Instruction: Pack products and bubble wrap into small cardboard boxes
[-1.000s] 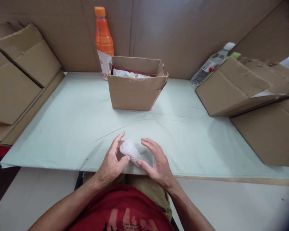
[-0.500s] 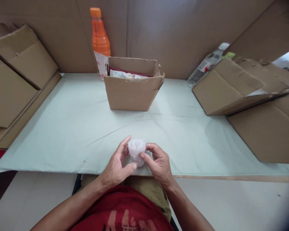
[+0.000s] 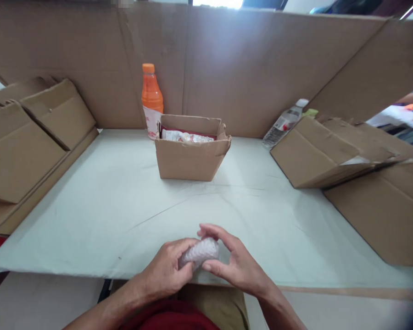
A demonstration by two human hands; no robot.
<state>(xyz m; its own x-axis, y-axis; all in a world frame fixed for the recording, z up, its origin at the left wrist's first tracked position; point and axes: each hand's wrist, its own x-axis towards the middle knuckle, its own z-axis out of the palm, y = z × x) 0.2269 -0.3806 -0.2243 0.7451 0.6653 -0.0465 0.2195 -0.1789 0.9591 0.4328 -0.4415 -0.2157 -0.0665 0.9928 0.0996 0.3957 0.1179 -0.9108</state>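
A small roll of bubble wrap (image 3: 203, 252) lies tilted between my hands, close to the table's front edge. My left hand (image 3: 170, 268) is closed around its left end, thumb across the near side. Curved around the right end is my right hand (image 3: 236, 261), thumb and fingers apart; I cannot tell whether its fingertips touch the wrap. Whatever may be inside the roll is hidden.
A cardboard box (image 3: 189, 160) with packets inside stands mid-table. Behind it are an orange drink bottle (image 3: 152, 98) and a cardboard wall (image 3: 241, 73). A clear bottle (image 3: 285, 123) leans at the right beside cardboard boxes (image 3: 316, 153); more boxes (image 3: 17, 151) stand left.
The bubble wrap roll has tipped from upright to lying on its side. My left hand has closed on it, and my right fingers have loosened. The head view has tilted up.
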